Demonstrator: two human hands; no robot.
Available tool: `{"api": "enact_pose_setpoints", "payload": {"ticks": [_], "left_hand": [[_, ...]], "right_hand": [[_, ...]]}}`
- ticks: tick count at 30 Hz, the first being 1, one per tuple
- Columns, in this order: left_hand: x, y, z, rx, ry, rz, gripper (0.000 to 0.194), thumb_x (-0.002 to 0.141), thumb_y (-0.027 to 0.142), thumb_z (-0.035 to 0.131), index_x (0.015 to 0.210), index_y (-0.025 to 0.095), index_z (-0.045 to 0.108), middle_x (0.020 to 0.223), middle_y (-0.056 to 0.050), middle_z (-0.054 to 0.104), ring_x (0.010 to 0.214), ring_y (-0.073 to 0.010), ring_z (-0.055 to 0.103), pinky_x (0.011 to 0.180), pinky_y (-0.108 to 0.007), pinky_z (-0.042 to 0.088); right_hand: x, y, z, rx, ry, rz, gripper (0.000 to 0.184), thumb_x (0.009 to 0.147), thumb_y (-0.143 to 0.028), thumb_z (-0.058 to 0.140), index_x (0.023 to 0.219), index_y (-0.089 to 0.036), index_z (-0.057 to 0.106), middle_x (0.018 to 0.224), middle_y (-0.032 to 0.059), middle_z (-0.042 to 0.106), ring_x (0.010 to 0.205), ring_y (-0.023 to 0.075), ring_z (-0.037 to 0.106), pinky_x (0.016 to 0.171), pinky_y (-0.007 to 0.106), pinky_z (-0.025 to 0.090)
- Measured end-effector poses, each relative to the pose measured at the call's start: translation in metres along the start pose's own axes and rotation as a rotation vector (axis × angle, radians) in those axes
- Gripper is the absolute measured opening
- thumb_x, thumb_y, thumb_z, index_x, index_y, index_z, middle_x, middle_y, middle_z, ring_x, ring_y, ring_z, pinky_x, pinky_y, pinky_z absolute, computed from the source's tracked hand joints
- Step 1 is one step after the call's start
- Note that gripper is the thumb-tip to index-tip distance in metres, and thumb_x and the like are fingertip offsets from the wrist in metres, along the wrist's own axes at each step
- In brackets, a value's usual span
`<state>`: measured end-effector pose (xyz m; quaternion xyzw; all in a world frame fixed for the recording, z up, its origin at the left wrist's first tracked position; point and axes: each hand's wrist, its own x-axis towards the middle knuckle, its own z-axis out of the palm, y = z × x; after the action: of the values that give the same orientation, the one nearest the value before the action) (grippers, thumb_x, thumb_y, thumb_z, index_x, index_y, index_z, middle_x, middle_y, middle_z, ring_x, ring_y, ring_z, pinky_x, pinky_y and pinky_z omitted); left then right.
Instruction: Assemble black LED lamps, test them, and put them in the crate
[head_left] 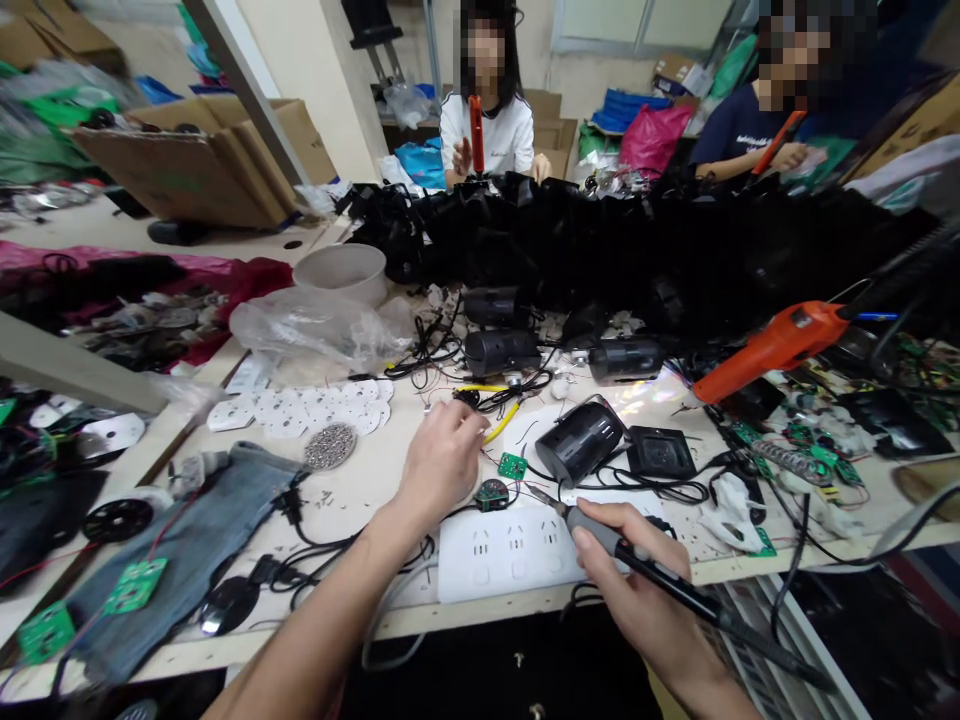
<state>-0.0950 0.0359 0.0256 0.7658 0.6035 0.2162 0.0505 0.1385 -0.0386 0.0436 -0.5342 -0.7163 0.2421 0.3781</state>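
My right hand (630,560) grips a soldering iron (615,545) by its dark handle, its tip pointing left toward a small green circuit board (513,466). My left hand (442,450) is closed with fingertips pinched beside yellow-handled pliers (501,422); what they hold is hidden. Thin wires run between the green board and a small round dark part (492,494) just below it. Right of the board lies a black cylindrical housing (579,440), with a black square frame (660,452) beside it. A white power strip (495,575) lies below both hands.
An orange electric screwdriver (772,350) hangs at the right. White perforated plates (300,408) and a round pile of screws (330,446) lie left. More black housings (501,352) and a dark heap (600,240) stand behind. Two people sit across the table. Cables run along the front edge.
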Motion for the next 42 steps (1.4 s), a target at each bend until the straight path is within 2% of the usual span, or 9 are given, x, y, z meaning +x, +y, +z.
{"api": "enact_pose_setpoints", "payload": {"ticks": [4,8,14,16,21,27,30,34,42], "left_hand": [[0.009,0.006,-0.003,-0.122,-0.2,0.178,0.02,0.088,0.018,0.051,0.09,0.018,0.071,0.094,-0.009,0.062,0.089,-0.0238,0.05,0.079,-0.038,0.044],[0.0,0.011,-0.008,-0.142,-0.173,0.069,0.019,0.089,0.021,0.051,0.085,0.018,0.069,0.09,-0.008,0.059,0.087,-0.0229,0.05,0.079,-0.037,0.044],[-0.016,0.03,0.005,-0.088,-0.349,-0.01,0.03,0.08,0.047,0.065,0.074,0.018,0.068,0.088,-0.009,0.059,0.089,-0.0274,0.053,0.075,-0.039,0.044],[-0.018,0.034,0.011,-0.075,-0.36,-0.031,0.033,0.079,0.05,0.065,0.075,0.018,0.068,0.089,-0.01,0.06,0.09,-0.0289,0.054,0.075,-0.04,0.044],[-0.019,0.028,0.017,-0.207,-0.317,-0.086,0.019,0.087,0.032,0.058,0.074,0.019,0.064,0.086,-0.007,0.062,0.088,-0.0244,0.056,0.077,-0.036,0.043],[-0.019,0.02,0.012,-0.347,-0.156,-0.328,0.018,0.092,0.03,0.041,0.08,0.022,0.05,0.078,-0.002,0.062,0.078,-0.0213,0.056,0.072,-0.034,0.042],[-0.021,0.025,0.009,-0.381,-0.201,-0.304,0.013,0.087,0.033,0.053,0.081,0.022,0.05,0.076,-0.001,0.062,0.081,-0.0215,0.055,0.071,-0.032,0.041],[-0.022,0.034,0.008,-0.266,-0.309,-0.234,0.03,0.073,0.048,0.07,0.071,0.021,0.057,0.064,-0.001,0.057,0.076,-0.0234,0.051,0.067,-0.033,0.039],[-0.02,0.043,0.013,-0.088,-0.422,-0.191,0.026,0.085,0.036,0.057,0.072,0.02,0.072,0.088,-0.009,0.062,0.092,-0.0282,0.049,0.078,-0.04,0.039]], "right_hand": [[0.009,-0.004,0.006,-0.014,-0.003,-0.104,0.014,0.086,-0.022,0.058,0.097,-0.019,0.066,0.087,0.0061,0.075,0.078,0.0186,0.073,0.07,0.026,0.06],[0.015,-0.001,0.009,-0.031,-0.006,-0.143,0.016,0.087,-0.02,0.056,0.1,-0.019,0.065,0.088,0.0069,0.075,0.08,0.0187,0.072,0.072,0.026,0.06],[0.024,0.004,0.007,-0.067,-0.024,-0.034,0.014,0.087,-0.024,0.057,0.097,-0.019,0.066,0.089,0.0069,0.075,0.079,0.0198,0.073,0.069,0.026,0.06],[0.026,0.005,0.007,-0.057,-0.015,-0.038,0.014,0.087,-0.024,0.057,0.097,-0.019,0.066,0.09,0.0071,0.075,0.079,0.0199,0.072,0.069,0.027,0.06],[0.025,0.007,-0.002,-0.073,0.047,-0.095,0.014,0.087,-0.023,0.058,0.099,-0.02,0.065,0.087,0.0043,0.075,0.075,0.017,0.072,0.067,0.024,0.058],[0.018,0.01,-0.01,-0.048,0.0,-0.147,0.012,0.086,-0.021,0.059,0.098,-0.021,0.063,0.083,0.0018,0.074,0.073,0.0151,0.071,0.065,0.022,0.057],[0.015,0.014,-0.004,-0.033,-0.07,-0.109,0.01,0.087,-0.022,0.059,0.095,-0.02,0.064,0.083,0.0029,0.075,0.072,0.0157,0.072,0.062,0.022,0.057],[0.014,0.018,0.007,-0.039,-0.085,-0.066,0.011,0.086,-0.023,0.058,0.094,-0.02,0.066,0.086,0.0038,0.075,0.077,0.0175,0.073,0.06,0.021,0.058],[0.015,0.02,0.011,-0.014,-0.104,-0.035,0.013,0.085,-0.021,0.058,0.094,-0.019,0.066,0.088,0.0048,0.075,0.08,0.0186,0.072,0.066,0.024,0.059]]}}
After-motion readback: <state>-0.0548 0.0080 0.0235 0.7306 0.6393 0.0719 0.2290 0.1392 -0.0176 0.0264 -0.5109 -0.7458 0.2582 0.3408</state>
